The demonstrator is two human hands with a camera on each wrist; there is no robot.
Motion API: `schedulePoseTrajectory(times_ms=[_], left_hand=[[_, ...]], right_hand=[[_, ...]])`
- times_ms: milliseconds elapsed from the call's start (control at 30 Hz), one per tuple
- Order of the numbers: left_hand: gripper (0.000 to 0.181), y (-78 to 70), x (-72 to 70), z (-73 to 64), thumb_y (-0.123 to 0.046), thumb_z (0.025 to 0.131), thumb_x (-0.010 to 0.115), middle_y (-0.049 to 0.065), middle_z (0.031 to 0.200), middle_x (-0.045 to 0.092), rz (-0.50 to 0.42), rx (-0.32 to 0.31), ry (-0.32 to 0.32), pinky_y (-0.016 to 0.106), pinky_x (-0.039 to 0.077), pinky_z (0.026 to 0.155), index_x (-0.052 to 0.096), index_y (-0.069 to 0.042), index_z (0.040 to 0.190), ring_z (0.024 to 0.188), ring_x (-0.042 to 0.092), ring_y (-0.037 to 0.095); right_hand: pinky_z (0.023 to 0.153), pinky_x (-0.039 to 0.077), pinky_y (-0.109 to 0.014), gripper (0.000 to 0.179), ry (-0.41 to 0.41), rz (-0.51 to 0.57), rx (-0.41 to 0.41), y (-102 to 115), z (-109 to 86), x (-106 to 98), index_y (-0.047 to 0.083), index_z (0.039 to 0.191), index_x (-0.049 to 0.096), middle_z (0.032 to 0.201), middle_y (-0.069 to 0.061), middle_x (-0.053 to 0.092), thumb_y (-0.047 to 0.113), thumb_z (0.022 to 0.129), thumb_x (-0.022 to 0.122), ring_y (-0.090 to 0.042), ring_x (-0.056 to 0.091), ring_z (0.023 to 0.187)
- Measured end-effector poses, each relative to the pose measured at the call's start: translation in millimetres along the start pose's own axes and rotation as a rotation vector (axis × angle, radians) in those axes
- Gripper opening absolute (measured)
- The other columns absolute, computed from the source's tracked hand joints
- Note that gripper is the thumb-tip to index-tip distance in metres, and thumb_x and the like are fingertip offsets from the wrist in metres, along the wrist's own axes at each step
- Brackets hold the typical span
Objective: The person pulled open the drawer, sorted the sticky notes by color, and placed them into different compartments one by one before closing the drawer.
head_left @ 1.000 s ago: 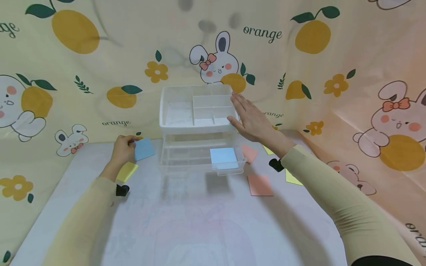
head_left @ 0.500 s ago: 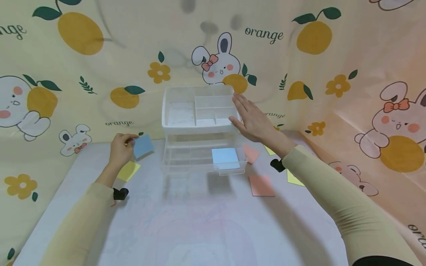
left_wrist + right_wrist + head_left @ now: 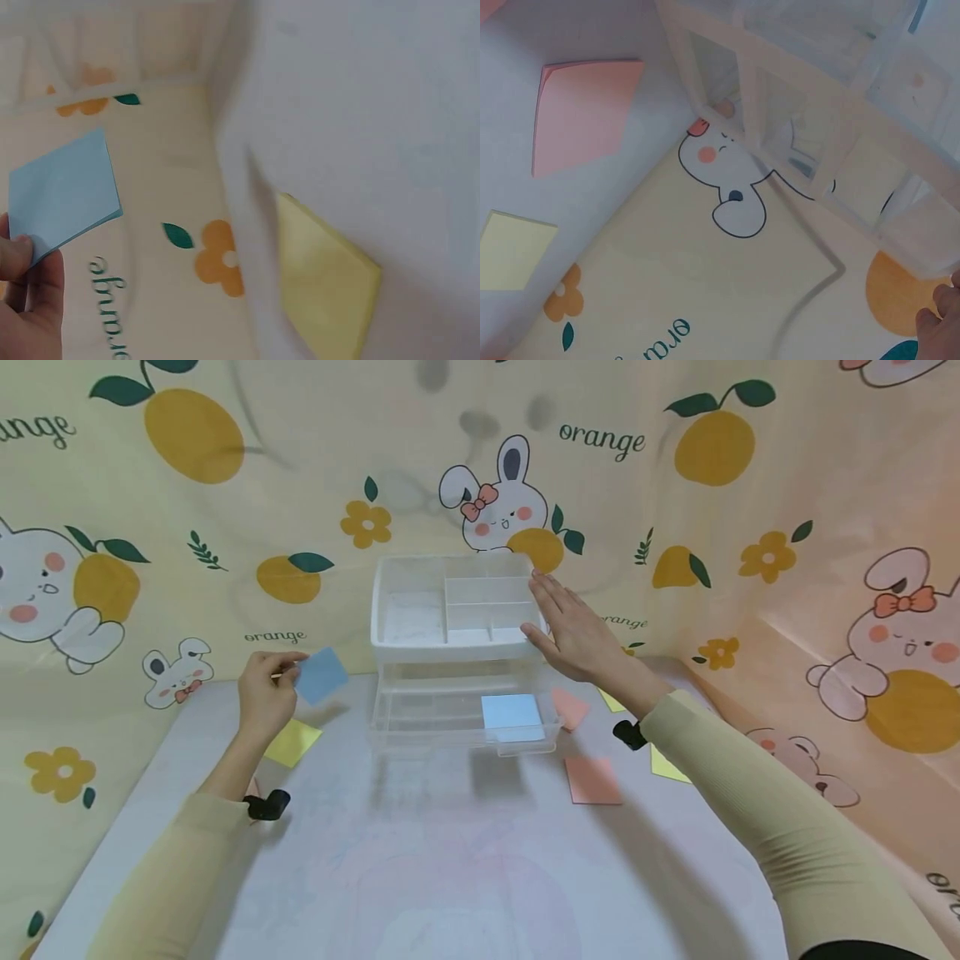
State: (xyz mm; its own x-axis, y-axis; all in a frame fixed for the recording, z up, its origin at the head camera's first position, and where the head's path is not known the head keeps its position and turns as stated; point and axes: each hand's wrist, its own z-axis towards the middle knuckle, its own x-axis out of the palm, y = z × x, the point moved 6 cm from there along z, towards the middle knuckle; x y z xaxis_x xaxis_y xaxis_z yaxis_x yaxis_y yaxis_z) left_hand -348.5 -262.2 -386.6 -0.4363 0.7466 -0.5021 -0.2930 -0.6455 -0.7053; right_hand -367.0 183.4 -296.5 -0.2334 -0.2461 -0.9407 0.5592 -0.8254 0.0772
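Observation:
My left hand [image 3: 268, 693] pinches a blue sticky note pad [image 3: 322, 676] by its corner, thumb on one face. In the left wrist view the blue pad [image 3: 66, 196] shows several layered sheets along its lower edge. It is raised over the table, left of a white storage box [image 3: 457, 652] with a divided top tray. My right hand [image 3: 576, 631] lies with straight fingers against the right side of that tray. Below it, a clear drawer [image 3: 427, 714] is pulled out, and another blue sticky note pad [image 3: 512, 717] lies in its right part.
A yellow sticky note pad [image 3: 294, 743] lies below my left hand. Right of the box are pink pads [image 3: 593, 780] and yellow pads [image 3: 669, 766] on the white table [image 3: 450, 877]. A patterned cloth [image 3: 337, 443] stands behind.
My left hand has lifted the blue pad off the table and moved slightly left and up. More of the yellow pad beneath shows. My right hand stays on the box's side.

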Motion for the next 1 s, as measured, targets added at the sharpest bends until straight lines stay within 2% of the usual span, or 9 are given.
schedulePoseTrajectory(times_ms=[200, 300, 467, 667, 1000], left_hand=[[0.027, -18.5, -12.6, -5.3, 0.011, 0.099, 0.057, 0.016, 0.104, 0.056, -0.061, 0.05, -0.079, 0.008, 0.045, 0.078, 0.076, 0.001, 0.115, 0.097, 0.061, 0.018], [0.027, -26.4, -17.3, -7.5, 0.012, 0.098, 0.058, 0.009, 0.103, 0.056, -0.091, 0.058, -0.107, 0.009, 0.046, 0.08, 0.076, 0.001, 0.115, 0.095, 0.058, 0.012], [0.027, -39.9, -24.2, -10.1, 0.015, 0.096, 0.059, -0.005, 0.102, 0.054, -0.14, 0.067, -0.144, 0.011, 0.048, 0.083, 0.076, 0.003, 0.114, 0.097, 0.058, 0.013], [0.025, -57.7, -32.5, -12.4, 0.014, 0.097, 0.061, -0.016, 0.101, 0.051, -0.208, 0.099, -0.185, 0.01, 0.049, 0.084, 0.076, 0.004, 0.114, 0.097, 0.054, 0.0], [0.026, -91.2, -40.1, -17.5, 0.011, 0.099, 0.061, -0.021, 0.105, 0.05, -0.245, 0.107, -0.191, 0.015, 0.049, 0.086, 0.075, 0.001, 0.118, 0.105, 0.057, 0.003]], right_hand=[[0.13, 0.012, -0.048, 0.079, 0.003, -0.003, 0.008, -0.3, 0.0, 0.1, 0.004, 0.167, 0.01, 0.175, -0.011, 0.008, 0.051, 0.11, 0.038, -0.032, 0.009, 0.161], [0.13, 0.012, -0.048, 0.079, 0.006, -0.004, 0.013, -0.5, -0.2, 0.3, 0.004, 0.167, 0.01, 0.175, -0.011, 0.008, 0.052, 0.11, 0.037, -0.032, 0.009, 0.161], [0.13, 0.012, -0.048, 0.078, 0.005, -0.004, 0.018, -0.8, -0.8, 0.3, 0.004, 0.167, 0.011, 0.175, -0.01, 0.008, 0.051, 0.11, 0.037, -0.032, 0.009, 0.161], [0.13, 0.012, -0.048, 0.079, 0.01, -0.004, 0.019, -0.9, -0.7, 0.2, 0.004, 0.167, 0.01, 0.175, -0.01, 0.008, 0.052, 0.11, 0.036, -0.031, 0.009, 0.161], [0.13, 0.011, -0.048, 0.079, 0.011, 0.001, 0.022, -0.2, -0.5, -1.0, 0.005, 0.167, 0.01, 0.175, -0.011, 0.009, 0.052, 0.11, 0.037, -0.031, 0.009, 0.161]])
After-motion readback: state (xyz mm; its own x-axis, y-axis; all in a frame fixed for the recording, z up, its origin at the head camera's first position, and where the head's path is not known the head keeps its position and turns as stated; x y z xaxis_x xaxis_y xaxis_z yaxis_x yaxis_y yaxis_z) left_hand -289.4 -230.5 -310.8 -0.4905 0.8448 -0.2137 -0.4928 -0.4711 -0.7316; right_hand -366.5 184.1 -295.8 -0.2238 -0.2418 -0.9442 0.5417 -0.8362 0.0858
